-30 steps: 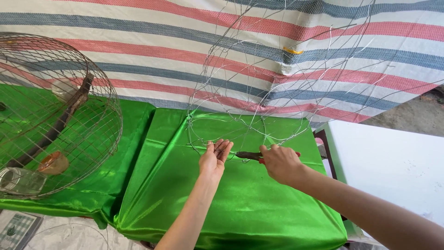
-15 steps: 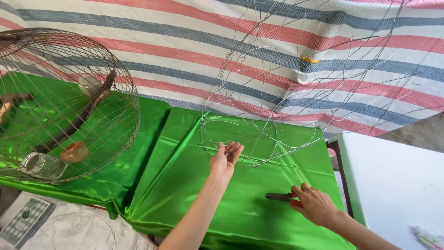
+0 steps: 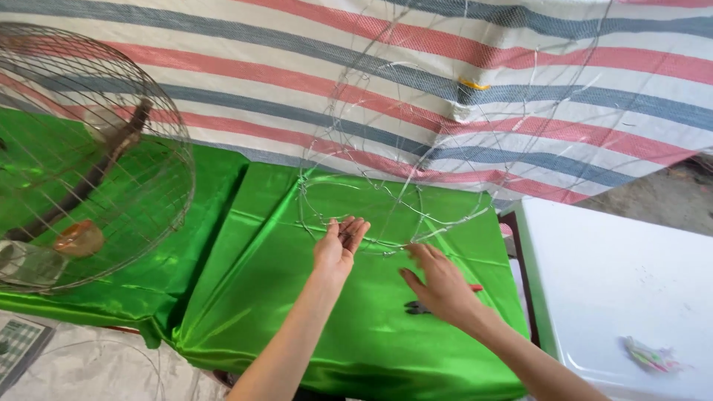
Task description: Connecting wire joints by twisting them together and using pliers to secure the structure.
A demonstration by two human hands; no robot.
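Observation:
A bare wire frame of thin silver rings and ribs stands on a table under shiny green cloth. My left hand pinches the frame's lower ring near its front edge. My right hand hovers open, fingers spread, just right of it and close to the ring. Small pliers with red handles lie on the cloth, partly hidden under my right hand.
A finished round wire cage with a wooden perch and a small cup stands at the left on a second green-covered table. A striped red, blue and white tarp hangs behind. A white surface lies at the right.
My right hand set the pliers on the cloth, let go, and moved up toward the wire ring. My left hand kept its hold on the frame.

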